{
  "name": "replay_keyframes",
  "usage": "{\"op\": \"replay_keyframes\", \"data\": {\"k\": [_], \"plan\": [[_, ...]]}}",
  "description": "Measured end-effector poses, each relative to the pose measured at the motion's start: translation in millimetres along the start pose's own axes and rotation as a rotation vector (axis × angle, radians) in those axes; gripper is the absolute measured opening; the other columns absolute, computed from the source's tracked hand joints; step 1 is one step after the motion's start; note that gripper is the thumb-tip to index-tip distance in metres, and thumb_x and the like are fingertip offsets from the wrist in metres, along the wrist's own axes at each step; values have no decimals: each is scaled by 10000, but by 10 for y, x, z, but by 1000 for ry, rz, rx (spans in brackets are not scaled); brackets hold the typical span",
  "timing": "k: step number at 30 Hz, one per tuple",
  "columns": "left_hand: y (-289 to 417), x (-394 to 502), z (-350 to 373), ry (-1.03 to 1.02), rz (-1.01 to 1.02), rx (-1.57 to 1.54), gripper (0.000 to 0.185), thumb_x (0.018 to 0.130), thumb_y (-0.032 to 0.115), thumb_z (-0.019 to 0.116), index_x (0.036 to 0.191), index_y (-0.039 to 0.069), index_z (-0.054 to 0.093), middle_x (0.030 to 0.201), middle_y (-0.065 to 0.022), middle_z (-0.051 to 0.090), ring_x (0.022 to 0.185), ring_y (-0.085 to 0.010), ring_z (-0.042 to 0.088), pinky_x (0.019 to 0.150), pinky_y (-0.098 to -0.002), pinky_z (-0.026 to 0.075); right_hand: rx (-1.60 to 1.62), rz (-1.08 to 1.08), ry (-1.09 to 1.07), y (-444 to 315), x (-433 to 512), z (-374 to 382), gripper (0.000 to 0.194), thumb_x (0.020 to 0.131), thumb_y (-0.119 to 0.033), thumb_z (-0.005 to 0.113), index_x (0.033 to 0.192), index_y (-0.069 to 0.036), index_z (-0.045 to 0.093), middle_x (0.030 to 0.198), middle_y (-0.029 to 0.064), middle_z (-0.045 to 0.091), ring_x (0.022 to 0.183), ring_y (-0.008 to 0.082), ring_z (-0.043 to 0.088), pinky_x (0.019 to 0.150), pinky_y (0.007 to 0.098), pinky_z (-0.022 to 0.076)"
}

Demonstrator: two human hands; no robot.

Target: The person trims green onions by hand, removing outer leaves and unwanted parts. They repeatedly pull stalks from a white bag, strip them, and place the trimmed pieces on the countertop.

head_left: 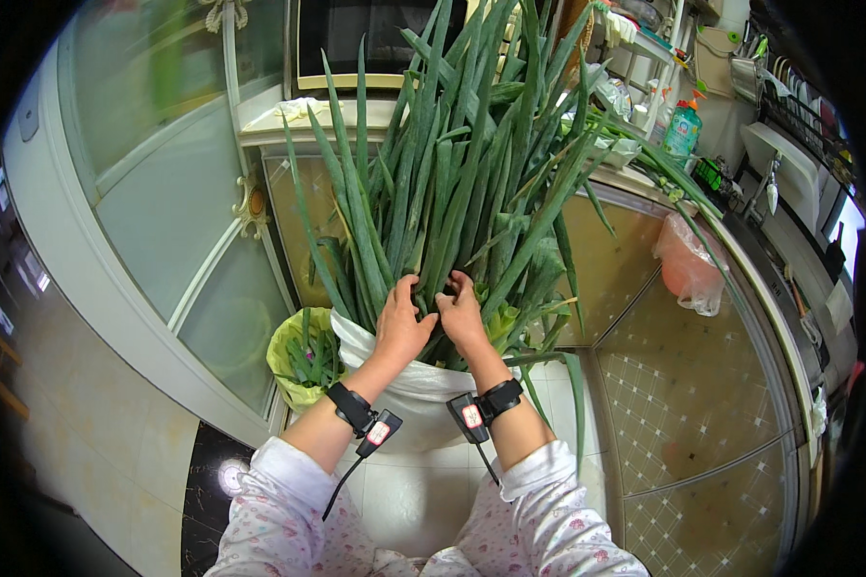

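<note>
A large bundle of green onions (433, 187) stands upright in a white woven sack (404, 404) on the tiled floor before me. Both hands reach in among the stalks just above the sack's rim. My left hand (404, 321) touches the leaves with its fingers spread around them. Close beside it, my right hand (462, 314) has its thumb and fingers bent against the same stalks. Leaves hide some fingertips, so a firm grip on any stalk cannot be made out. Black straps with small devices circle both wrists.
A yellow-bagged bin (289, 360) with green trimmings stands left of the sack, near a glazed door (187, 180). More green onions (664, 173) lie on the right counter, by a green pump bottle (684, 130). A pinkish plastic bag (685, 267) hangs at the counter's edge.
</note>
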State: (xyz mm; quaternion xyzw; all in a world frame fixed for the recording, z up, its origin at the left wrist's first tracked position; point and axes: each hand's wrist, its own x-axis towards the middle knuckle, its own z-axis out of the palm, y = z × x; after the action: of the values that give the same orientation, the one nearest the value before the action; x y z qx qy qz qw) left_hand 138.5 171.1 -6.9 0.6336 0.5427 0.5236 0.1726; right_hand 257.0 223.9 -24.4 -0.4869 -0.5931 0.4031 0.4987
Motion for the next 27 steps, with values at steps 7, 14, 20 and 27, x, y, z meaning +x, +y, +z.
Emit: {"op": "replay_keyframes", "data": {"k": [7, 14, 20, 27], "plan": [[30, 0, -20, 29, 79, 213, 665, 669, 122, 751, 1258, 100, 443, 989, -168, 547, 843, -342, 589, 737, -427, 486, -35, -37, -86, -28, 28, -53, 486, 834, -34, 530, 1300, -25, 393, 1127, 100, 533, 851, 192, 560, 744, 297, 462], [-45, 18, -66, 91, 104, 204, 327, 694, 152, 728, 982, 51, 611, 898, -134, 596, 822, -323, 605, 701, -400, 489, 49, -27, -186, -61, -8, -66, 328, 855, -13, 520, 1168, -43, 427, 1091, 56, 525, 794, 125, 529, 627, 261, 457], [-35, -94, -182, 133, 80, 2, 207, 714, 129, 694, 856, 3, 613, 769, -141, 626, 704, -313, 620, 629, -371, 481, -196, -254, 7, -314, -199, 22, 154, 864, -91, 587, 860, 18, 478, 742, 94, 598, 619, 141, 633, 503, 270, 482], [123, -208, -404, 141, 18, -15, 200, 710, 150, 713, 716, -6, 588, 669, -142, 601, 652, -306, 611, 608, -367, 470, -240, -291, 97, -684, -269, 26, 245, 853, -87, 604, 678, 40, 488, 578, 131, 600, 569, 180, 672, 466, 272, 490]]}}
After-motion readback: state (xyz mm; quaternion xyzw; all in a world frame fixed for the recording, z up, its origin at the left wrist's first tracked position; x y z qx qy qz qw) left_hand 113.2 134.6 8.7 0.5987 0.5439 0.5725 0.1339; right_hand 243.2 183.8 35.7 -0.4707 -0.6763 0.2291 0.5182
